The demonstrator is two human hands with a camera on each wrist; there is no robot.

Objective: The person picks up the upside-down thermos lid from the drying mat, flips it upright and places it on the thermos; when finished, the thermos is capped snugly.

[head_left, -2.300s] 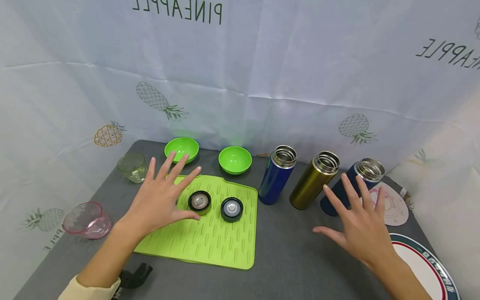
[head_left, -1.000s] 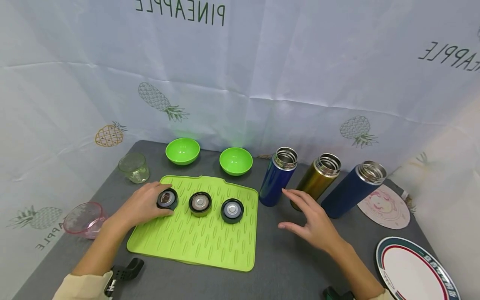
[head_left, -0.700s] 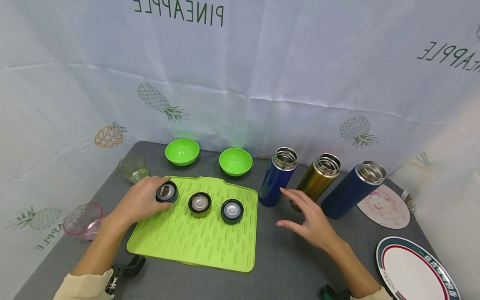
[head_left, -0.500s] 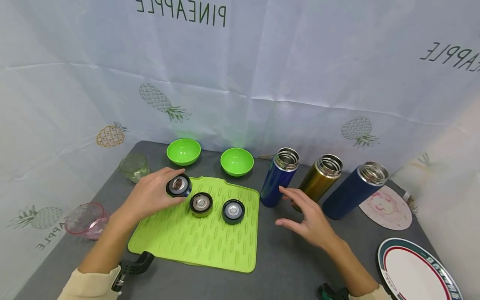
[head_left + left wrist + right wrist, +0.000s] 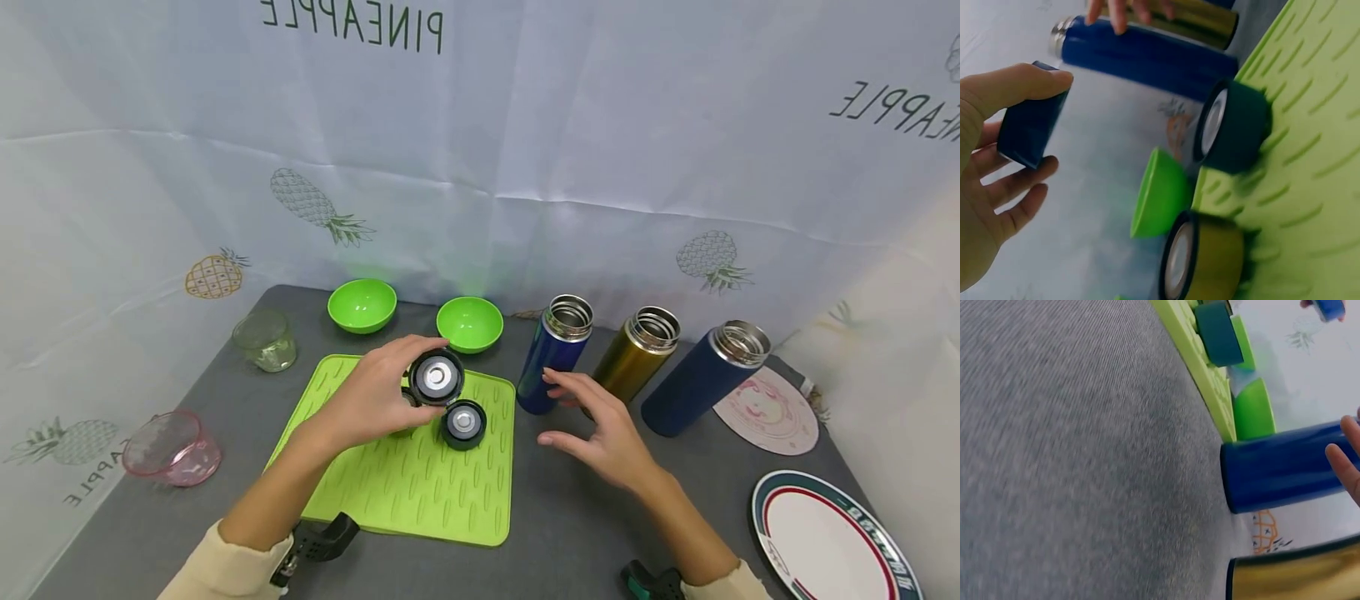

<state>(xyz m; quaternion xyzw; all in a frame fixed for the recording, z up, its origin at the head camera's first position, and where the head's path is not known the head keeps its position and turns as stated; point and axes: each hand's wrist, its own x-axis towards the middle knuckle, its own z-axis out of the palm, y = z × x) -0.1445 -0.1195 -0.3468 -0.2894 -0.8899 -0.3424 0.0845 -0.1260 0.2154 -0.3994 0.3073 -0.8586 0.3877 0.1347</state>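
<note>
My left hand grips a blue flask lid and holds it in the air above the green ribbed mat; the left wrist view shows the blue lid between thumb and fingers. A dark lid lies on the mat, and a gold lid sits beside it, mostly hidden behind my hand in the head view. My right hand hovers open beside the blue flask, fingers close to its wall. A gold flask and a dark blue flask stand uncapped to the right.
Two green bowls sit behind the mat. A glass jar and a pink bowl are at the left. A round coaster and a rimmed plate lie at the right on the grey table.
My left hand took the leftmost lid off the mat and carried it up and to the right, over the gold lid. My right hand moved left toward the blue flask.
</note>
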